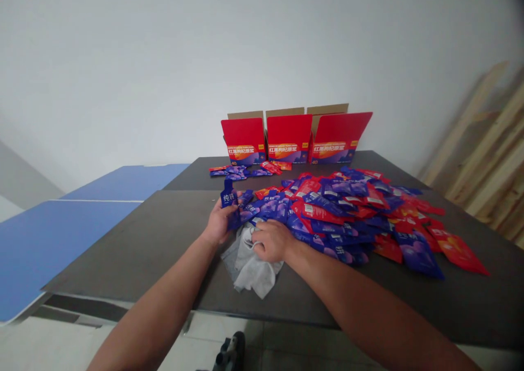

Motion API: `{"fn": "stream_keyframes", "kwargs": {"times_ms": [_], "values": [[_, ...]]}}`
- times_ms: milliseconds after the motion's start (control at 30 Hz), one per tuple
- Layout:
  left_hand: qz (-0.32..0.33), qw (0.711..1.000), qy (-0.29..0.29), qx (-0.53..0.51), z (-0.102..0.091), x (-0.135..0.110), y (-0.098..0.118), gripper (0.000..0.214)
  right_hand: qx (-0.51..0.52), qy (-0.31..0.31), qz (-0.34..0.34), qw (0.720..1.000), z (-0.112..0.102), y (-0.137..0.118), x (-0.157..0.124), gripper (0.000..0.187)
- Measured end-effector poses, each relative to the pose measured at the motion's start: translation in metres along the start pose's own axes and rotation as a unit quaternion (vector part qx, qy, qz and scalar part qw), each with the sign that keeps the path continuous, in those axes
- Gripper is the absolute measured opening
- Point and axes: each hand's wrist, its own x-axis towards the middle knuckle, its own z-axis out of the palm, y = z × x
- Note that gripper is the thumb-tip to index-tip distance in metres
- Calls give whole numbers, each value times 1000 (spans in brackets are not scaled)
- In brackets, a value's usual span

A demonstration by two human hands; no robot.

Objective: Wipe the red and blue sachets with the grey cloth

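Note:
My left hand (218,222) is closed around a dark blue pouch (228,198), which it keeps upright with its printed front facing me. Bunched on the table lies a light grey cloth (256,275). Curled over its upper part are the fingers of my right hand (273,241), gripping the fabric. Just beyond and to the right spreads a big heap of blue and red pouches (327,193), whose near left edge almost meets both hands.
Three open red cartons (289,139) stand in a row at the table's back. A few pouches (235,172) lie before them. The dark table (135,251) adjoins a blue table (82,218) at left. Wooden slats (487,142) lean at right.

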Motion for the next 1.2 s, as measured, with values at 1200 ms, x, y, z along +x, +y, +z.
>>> {"fn": "stream_keyframes", "kwargs": {"times_ms": [1200], "values": [[34, 787, 79, 611, -75, 218, -34, 67, 45, 10, 21, 999, 5, -5, -4, 13]]}}
